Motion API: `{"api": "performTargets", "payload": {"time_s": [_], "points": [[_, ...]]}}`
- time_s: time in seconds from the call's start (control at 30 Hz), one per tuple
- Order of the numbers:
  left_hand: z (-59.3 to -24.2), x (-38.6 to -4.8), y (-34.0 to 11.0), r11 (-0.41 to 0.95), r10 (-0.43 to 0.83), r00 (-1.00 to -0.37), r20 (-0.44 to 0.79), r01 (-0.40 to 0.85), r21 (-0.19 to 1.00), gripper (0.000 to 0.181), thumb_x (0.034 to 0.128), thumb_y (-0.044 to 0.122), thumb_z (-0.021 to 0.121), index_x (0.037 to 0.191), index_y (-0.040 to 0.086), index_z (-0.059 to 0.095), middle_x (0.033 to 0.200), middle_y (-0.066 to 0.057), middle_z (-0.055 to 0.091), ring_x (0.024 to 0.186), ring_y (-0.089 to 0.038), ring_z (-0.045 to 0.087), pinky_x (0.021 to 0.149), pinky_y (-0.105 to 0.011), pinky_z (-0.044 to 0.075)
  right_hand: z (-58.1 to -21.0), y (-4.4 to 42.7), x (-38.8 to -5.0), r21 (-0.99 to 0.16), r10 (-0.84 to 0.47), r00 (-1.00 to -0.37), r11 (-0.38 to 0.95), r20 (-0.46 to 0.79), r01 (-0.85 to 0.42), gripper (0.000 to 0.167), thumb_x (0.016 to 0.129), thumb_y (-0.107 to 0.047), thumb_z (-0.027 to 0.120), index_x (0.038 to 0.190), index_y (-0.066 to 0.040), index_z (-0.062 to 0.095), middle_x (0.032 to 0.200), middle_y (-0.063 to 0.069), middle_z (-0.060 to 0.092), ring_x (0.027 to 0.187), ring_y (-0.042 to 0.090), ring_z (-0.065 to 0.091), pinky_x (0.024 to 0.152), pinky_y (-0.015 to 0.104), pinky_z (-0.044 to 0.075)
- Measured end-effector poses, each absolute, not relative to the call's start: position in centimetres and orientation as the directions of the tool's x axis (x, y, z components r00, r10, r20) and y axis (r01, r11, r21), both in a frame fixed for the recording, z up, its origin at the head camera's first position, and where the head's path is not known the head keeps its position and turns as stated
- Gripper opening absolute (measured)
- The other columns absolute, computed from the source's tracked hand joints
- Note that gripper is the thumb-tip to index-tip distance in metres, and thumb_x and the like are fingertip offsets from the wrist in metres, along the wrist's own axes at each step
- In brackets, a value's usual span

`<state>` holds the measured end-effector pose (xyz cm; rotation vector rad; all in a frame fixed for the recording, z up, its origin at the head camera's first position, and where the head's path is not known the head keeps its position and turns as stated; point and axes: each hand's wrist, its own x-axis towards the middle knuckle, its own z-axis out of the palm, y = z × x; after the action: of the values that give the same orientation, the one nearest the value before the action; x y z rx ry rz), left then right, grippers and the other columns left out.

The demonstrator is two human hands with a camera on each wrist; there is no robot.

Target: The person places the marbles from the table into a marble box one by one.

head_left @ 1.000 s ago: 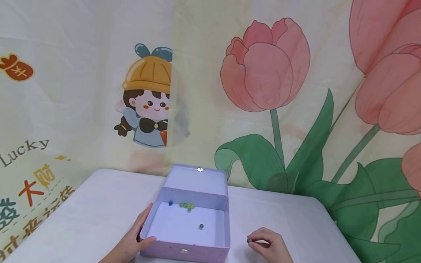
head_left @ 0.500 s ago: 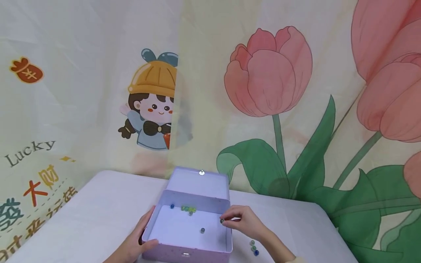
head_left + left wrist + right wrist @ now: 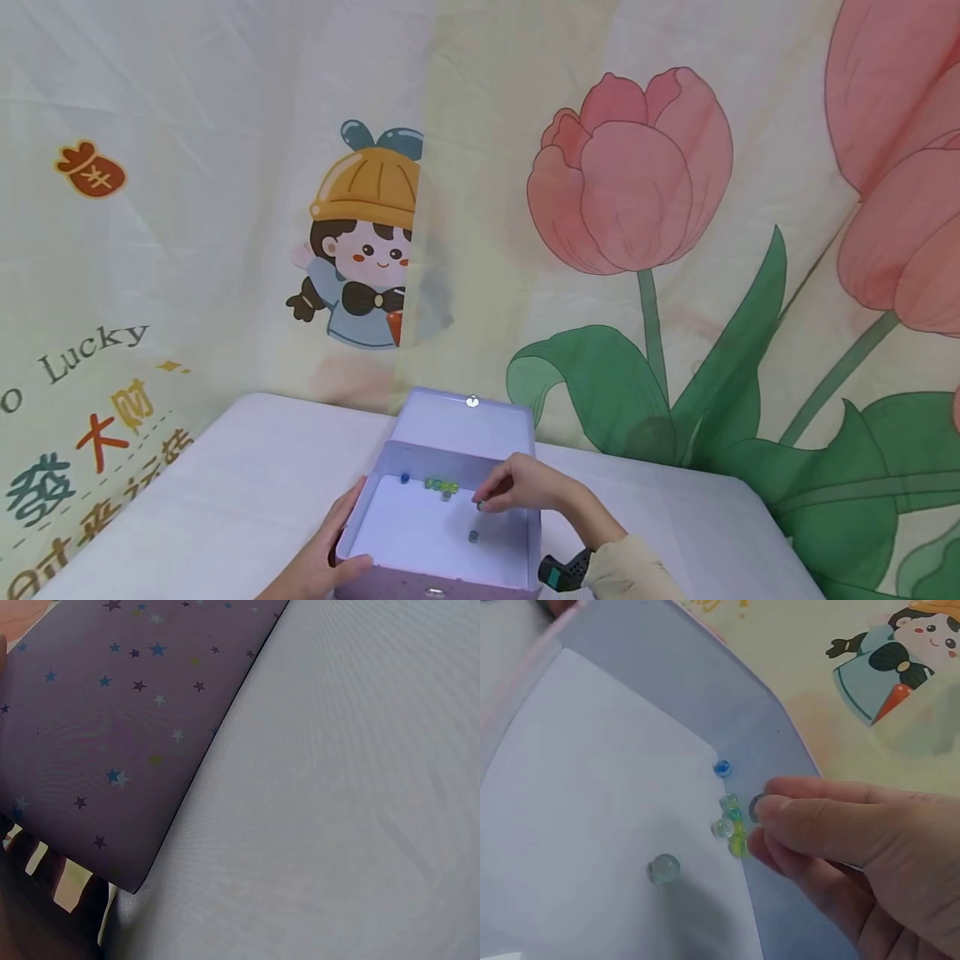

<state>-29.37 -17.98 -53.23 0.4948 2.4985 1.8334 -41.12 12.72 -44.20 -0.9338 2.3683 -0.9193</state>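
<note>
A lilac box [image 3: 420,537] stands on the table with its lid [image 3: 465,429] tipped back. My left hand [image 3: 322,557] grips the box's left front corner, thumb over the front rim; the star-printed outer wall [image 3: 142,735] fills much of the left wrist view. Over the box's inside, my right hand [image 3: 525,485] pinches a glass marble [image 3: 756,807], mostly covered by the fingertips. Below it on the box floor lies a pale greenish marble [image 3: 664,868]. Several green and yellow marbles [image 3: 736,825] cluster along the back wall, and a blue marble [image 3: 722,768] sits apart from them.
A white-covered table [image 3: 285,467] extends on both sides of the box. Behind it hangs a printed cloth [image 3: 480,250] with tulips and a cartoon figure. A black wrist device [image 3: 566,573] is strapped at my right sleeve.
My right hand has carried the pinched marble from the table at the right, over the box's right wall, to above its inside. The left hand keeps its hold on the box.
</note>
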Motion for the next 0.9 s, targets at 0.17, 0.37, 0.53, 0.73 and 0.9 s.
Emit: {"api": "performTargets", "payload": {"time_s": [0.17, 0.37, 0.53, 0.73, 0.9], "points": [[-53.2, -29.4, -18.3, 0.266, 0.25, -0.949, 0.192, 0.258, 0.929, 0.088, 0.0867, 0.016, 0.062, 0.154, 0.018, 0.005, 0.156, -0.017, 0.007, 0.129, 0.001, 0.022, 0.097, -0.048, 0.037, -44.7, 11.0, -42.1, -0.672, -0.744, -0.616, 0.597, -0.258, -0.439, 0.013, 0.081, -0.008, 0.073, 0.093, -0.009, 0.077, 0.086, -0.004, 0.074, 0.075, 0.0, 0.062, 0.07, 0.018, 0.049], [-53.4, -29.4, -18.3, 0.273, 0.247, -0.958, 0.146, 0.214, 0.938, 0.09, 0.0864, 0.016, 0.063, 0.154, 0.022, 0.004, 0.156, -0.014, 0.007, 0.129, -0.005, 0.026, 0.093, -0.024, 0.04, -46.8, 9.6, -42.7, -0.648, -0.738, -0.628, 0.608, -0.247, -0.46, 0.011, 0.08, -0.007, 0.074, 0.089, -0.012, 0.077, 0.083, -0.005, 0.074, 0.071, -0.002, 0.061, 0.069, 0.017, 0.049], [-53.2, -29.4, -17.9, 0.234, 0.25, -0.961, 0.116, 0.176, 0.956, 0.091, 0.0865, 0.016, 0.063, 0.154, 0.02, 0.002, 0.156, -0.014, 0.007, 0.131, -0.02, 0.026, 0.092, -0.024, 0.04, -48.0, 9.1, -42.5, -0.612, -0.719, -0.674, 0.613, -0.169, -0.501, 0.011, 0.078, -0.01, 0.077, 0.087, -0.016, 0.078, 0.08, -0.008, 0.073, 0.067, -0.004, 0.059, 0.066, 0.015, 0.049], [-52.9, -29.3, -17.8, 0.168, 0.26, -0.958, 0.117, 0.165, 0.972, 0.09, 0.0871, 0.019, 0.062, 0.154, 0.022, 0.003, 0.156, -0.017, 0.003, 0.134, -0.042, 0.017, 0.098, -0.054, 0.034, -48.1, 8.8, -42.6, -0.561, -0.724, -0.679, 0.615, -0.121, -0.555, 0.012, 0.078, -0.011, 0.077, 0.088, -0.018, 0.077, 0.082, -0.011, 0.072, 0.069, -0.005, 0.058, 0.067, 0.014, 0.048], [-53.2, -29.3, -17.8, 0.164, 0.25, -0.963, 0.105, 0.149, 0.975, 0.089, 0.0872, 0.018, 0.062, 0.154, 0.024, 0.003, 0.156, -0.015, 0.003, 0.135, -0.041, 0.015, 0.099, -0.056, 0.033, -48.4, 8.8, -42.6, -0.544, -0.736, -0.667, 0.61, -0.119, -0.576, 0.014, 0.078, -0.013, 0.077, 0.091, -0.018, 0.077, 0.085, -0.014, 0.07, 0.073, -0.006, 0.058, 0.07, 0.014, 0.048]]}}
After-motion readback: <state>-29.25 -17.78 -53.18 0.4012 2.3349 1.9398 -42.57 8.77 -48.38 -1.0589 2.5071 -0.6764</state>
